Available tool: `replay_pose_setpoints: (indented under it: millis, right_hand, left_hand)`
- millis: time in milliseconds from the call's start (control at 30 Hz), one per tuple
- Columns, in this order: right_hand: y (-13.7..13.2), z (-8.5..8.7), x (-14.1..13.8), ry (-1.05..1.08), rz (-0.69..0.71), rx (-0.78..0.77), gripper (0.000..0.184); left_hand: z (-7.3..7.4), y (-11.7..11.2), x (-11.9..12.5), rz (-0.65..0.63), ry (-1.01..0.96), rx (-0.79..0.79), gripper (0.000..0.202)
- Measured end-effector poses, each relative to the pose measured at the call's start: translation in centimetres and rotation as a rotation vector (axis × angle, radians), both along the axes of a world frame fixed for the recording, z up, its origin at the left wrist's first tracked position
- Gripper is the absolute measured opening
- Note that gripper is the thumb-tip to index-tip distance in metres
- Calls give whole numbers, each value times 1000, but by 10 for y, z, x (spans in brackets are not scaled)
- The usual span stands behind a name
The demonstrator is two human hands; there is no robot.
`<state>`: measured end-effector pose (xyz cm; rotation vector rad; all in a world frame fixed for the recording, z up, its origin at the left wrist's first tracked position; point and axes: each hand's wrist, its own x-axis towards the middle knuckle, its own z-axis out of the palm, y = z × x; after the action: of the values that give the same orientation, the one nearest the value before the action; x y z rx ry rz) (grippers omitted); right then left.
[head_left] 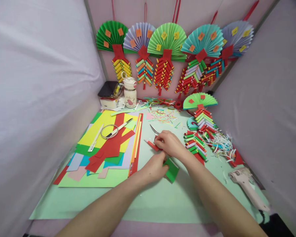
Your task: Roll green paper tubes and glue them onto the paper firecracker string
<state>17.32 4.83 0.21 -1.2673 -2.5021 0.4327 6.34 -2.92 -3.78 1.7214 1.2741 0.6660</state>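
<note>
My left hand is closed on a folded piece of green paper, which sticks out to the right below its fingers. Just above it, my right hand bends its fingers over the red handle of a pair of scissors, whose metal blades point up and left. A slim red pen-like stick with a pointed end lies beside the scissors, partly hidden by the right fingertips. The two hands are close together, the right wrist above the green paper.
Coloured paper sheets lie left, with a tape ring, a cutter and a pen on top. Paper scraps, a firecracker-style paper ornament and a glue gun are farther off. Paper fans hang behind a bottle.
</note>
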Motion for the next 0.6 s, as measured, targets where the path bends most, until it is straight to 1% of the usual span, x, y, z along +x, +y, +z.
replay_pose_setpoints:
  millis: [133,200,267,333,433,533,600]
  right_hand:
    - [19,3,-37,-140,28,-42,28]
    - [19,6,-46,-163,21,-29,24]
    - [13,12,-43,-147,-1,5,16]
    - [0,18,-28,-73,-43,16,17]
    - [-24,19,10,164,-127,-59,16]
    - [-49,5,45,279,-186,-60,12]
    - [-63,-10,59,295,-162,-57,10]
  left_hand:
    - [1,0,-2,-53,-43,41,43]
    - [2,-1,-2,-59,-73,23,43]
    - [2,-1,-1,-49,-88,-21,40]
    - [1,0,0,-1,-80,-53,37]
    - [-3,3,1,88,-99,-71,36]
    - [-6,6,1,114,-184,-119,38]
    - [-7,7,1,93,-220,-159,37]
